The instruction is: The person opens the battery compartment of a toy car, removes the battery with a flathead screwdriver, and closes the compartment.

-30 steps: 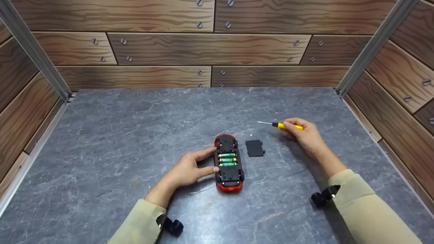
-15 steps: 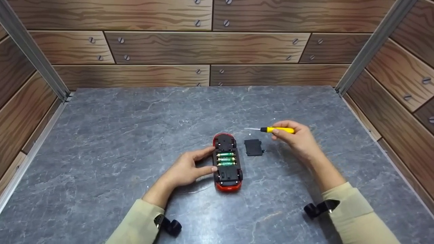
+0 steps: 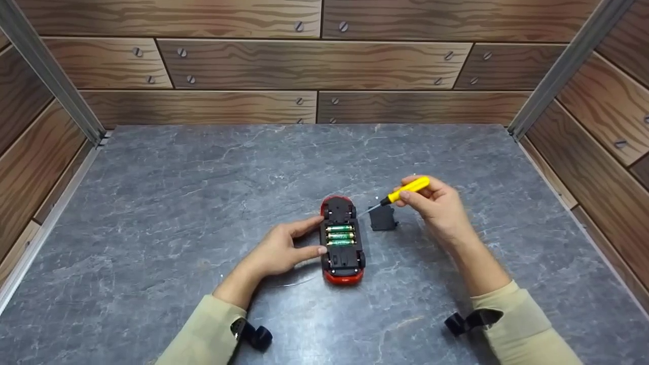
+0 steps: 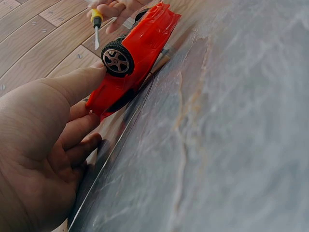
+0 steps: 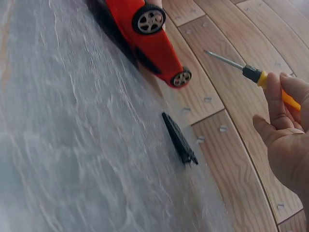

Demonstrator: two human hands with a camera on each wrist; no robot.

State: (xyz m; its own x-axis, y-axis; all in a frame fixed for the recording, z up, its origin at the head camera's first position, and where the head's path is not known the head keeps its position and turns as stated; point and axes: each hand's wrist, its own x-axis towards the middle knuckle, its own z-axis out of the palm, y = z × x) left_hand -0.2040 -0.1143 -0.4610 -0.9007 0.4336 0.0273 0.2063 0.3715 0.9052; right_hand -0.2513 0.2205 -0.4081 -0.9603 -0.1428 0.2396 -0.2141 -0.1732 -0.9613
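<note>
Nearest the viewer, two forearms in beige sleeves reach onto a grey stone-patterned table (image 3: 152, 203). The left hand (image 3: 276, 251) rests its thumb and fingertips against the side of a red toy car (image 3: 340, 238), which lies upside down at the table's centre; the touch looks meant to keep the car from sliding. The fingers are only lightly bent and press against the body without wrapping it. The car's battery bay is open, showing three green batteries (image 3: 339, 235) side by side.

Just beside the car, on its right, lies the black battery cover (image 3: 383, 219), flat on the table (set aside, it seems, to leave the bay reachable). Above it the right hand (image 3: 438, 205) pinches a yellow-handled screwdriver (image 3: 400, 192) between thumb and fingers, the metal tip angled down and left toward the car's far end, not touching it.

Beyond, wood-plank walls with screw heads enclose the table.

A second ago the screwdriver lay almost level and further right; the hand has since swung nearer the car and tipped the blade downward. The left hand and car have not moved.
</note>
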